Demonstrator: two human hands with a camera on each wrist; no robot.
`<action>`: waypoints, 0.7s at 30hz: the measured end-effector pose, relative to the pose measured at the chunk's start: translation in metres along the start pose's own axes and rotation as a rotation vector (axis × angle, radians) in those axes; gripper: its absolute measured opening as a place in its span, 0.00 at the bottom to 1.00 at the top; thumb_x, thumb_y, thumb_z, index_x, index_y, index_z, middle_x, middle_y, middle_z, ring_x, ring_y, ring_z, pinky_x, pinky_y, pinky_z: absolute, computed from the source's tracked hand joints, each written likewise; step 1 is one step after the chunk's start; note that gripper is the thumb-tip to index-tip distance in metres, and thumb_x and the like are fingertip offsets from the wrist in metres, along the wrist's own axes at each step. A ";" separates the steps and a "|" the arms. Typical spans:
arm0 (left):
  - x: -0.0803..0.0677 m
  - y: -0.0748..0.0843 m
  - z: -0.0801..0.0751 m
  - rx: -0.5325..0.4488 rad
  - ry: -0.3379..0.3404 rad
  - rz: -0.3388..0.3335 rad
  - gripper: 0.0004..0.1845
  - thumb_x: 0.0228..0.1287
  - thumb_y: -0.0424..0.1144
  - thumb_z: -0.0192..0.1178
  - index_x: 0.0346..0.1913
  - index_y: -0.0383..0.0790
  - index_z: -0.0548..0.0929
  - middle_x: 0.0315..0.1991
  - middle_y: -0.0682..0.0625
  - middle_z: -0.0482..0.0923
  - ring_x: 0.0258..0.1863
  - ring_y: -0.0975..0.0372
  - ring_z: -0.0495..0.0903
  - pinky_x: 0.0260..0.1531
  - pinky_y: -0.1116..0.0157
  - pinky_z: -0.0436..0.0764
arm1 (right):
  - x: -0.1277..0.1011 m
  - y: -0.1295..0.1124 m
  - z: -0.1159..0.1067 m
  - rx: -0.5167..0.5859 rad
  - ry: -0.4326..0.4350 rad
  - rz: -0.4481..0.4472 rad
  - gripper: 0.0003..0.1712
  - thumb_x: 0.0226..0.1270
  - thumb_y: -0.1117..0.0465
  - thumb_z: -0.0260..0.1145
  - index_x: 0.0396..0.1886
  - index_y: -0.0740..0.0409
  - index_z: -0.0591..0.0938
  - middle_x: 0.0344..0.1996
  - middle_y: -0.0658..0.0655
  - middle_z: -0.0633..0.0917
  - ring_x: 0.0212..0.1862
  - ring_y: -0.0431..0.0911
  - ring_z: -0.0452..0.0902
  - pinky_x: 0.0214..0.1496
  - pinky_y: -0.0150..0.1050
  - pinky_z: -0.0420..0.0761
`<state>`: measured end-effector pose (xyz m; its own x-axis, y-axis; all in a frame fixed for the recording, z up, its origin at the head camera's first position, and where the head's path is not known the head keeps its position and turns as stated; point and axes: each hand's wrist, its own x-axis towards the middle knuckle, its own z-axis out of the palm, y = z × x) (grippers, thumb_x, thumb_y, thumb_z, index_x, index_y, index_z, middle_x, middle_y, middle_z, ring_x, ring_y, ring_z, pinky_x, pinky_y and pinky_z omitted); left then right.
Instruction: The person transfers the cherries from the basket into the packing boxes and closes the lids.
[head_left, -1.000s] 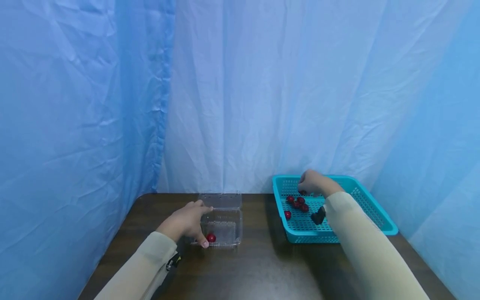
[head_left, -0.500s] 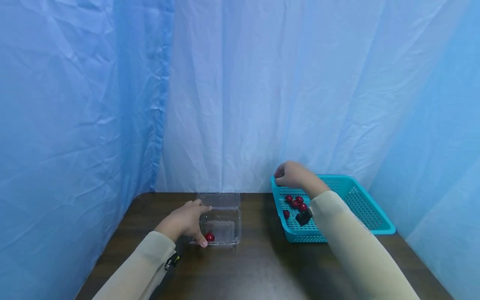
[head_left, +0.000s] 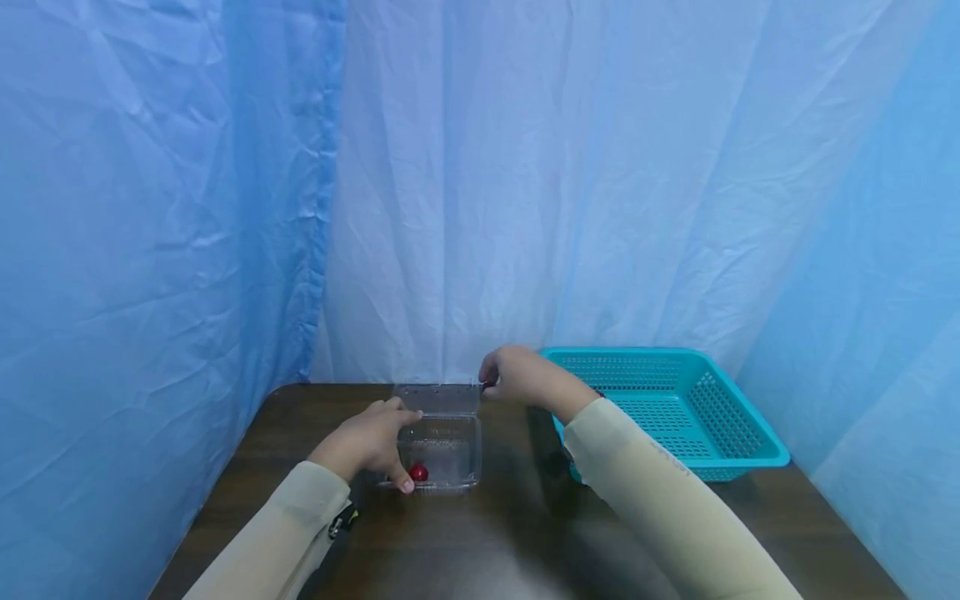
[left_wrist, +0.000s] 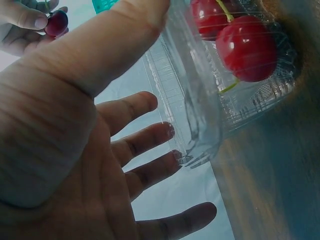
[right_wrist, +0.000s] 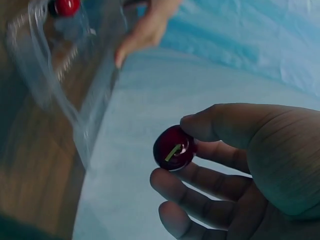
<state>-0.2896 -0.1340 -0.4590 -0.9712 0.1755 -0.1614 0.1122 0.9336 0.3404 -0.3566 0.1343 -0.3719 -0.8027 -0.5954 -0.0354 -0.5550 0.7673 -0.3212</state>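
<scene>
Okay — held cherry point(right_wrist: 173, 147) was round, glossy and very dark red, with a small bright highlight and a short yellow-green stem facing the right wrist camera. Right hand point(head_left: 521, 379) had it pinched between thumb and fingers, other fingers loosely bent below. It was up in the air, just beside the right edge of the raised lid point(head_left: 442, 400) in the head view; couldn't tell if hand and lid touched.

Left hand point(head_left: 372, 437) was spread, fingers nearly straight, at the left side of the clear plastic clamshell box point(head_left: 453, 458), thumb at the near corner, index finger toward the far one.

Counts: one cherry in hand. Two in the box per the left wrist view: front cherry point(left_wrist: 247, 48), bright red and shiny, plus a second cherry point(left_wrist: 206, 20) cut off by the frame edge; green stems showed on both. Head view showed just one, near the thumb. One clamshell box, one lid, folded back. One teal perforated basket point(head_left: 738, 462) to the right, well apart — cherry count in there hidden by the arm, only a dark red sliver visible. Two cream sleeves point(head_left: 660, 492). One dark wooden table point(head_left: 435, 550) under it all, blue curtain point(head_left: 480, 183) behind.
</scene>
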 end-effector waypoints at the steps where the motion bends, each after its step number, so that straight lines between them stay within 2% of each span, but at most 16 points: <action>1: 0.000 0.000 0.000 -0.003 -0.002 0.000 0.65 0.34 0.54 0.97 0.84 0.53 0.78 0.79 0.41 0.74 0.74 0.43 0.76 0.69 0.33 0.86 | 0.001 -0.005 0.004 0.000 -0.007 -0.013 0.08 0.81 0.62 0.74 0.54 0.57 0.94 0.50 0.56 0.95 0.54 0.51 0.92 0.61 0.51 0.93; 7: 0.001 -0.003 -0.001 -0.003 -0.018 -0.010 0.66 0.33 0.55 0.97 0.84 0.53 0.78 0.81 0.41 0.73 0.74 0.43 0.76 0.68 0.32 0.86 | 0.011 -0.031 0.031 -0.037 -0.055 -0.045 0.04 0.77 0.61 0.80 0.47 0.53 0.95 0.42 0.51 0.95 0.43 0.43 0.90 0.53 0.42 0.94; 11: 0.002 -0.003 -0.002 0.012 -0.025 -0.002 0.66 0.34 0.55 0.97 0.84 0.53 0.78 0.79 0.41 0.75 0.73 0.44 0.76 0.66 0.34 0.87 | 0.015 -0.041 0.048 -0.022 -0.122 -0.049 0.03 0.76 0.61 0.81 0.45 0.51 0.95 0.38 0.47 0.93 0.38 0.40 0.88 0.46 0.36 0.93; 16: 0.001 -0.003 -0.002 0.001 -0.026 0.007 0.64 0.35 0.54 0.97 0.83 0.54 0.79 0.78 0.42 0.75 0.72 0.44 0.76 0.65 0.34 0.88 | 0.020 -0.045 0.070 0.011 -0.191 -0.074 0.04 0.75 0.62 0.81 0.44 0.50 0.94 0.36 0.46 0.91 0.36 0.38 0.86 0.43 0.33 0.91; 21: 0.001 -0.004 -0.002 -0.002 -0.023 0.020 0.64 0.37 0.53 0.97 0.84 0.54 0.78 0.78 0.42 0.75 0.73 0.44 0.76 0.66 0.33 0.87 | 0.025 -0.043 0.088 -0.040 -0.218 -0.099 0.06 0.73 0.62 0.82 0.45 0.48 0.94 0.37 0.45 0.91 0.36 0.36 0.86 0.44 0.32 0.91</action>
<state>-0.2917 -0.1379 -0.4585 -0.9636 0.2013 -0.1759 0.1310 0.9292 0.3457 -0.3336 0.0649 -0.4423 -0.6805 -0.7019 -0.2103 -0.6400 0.7091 -0.2960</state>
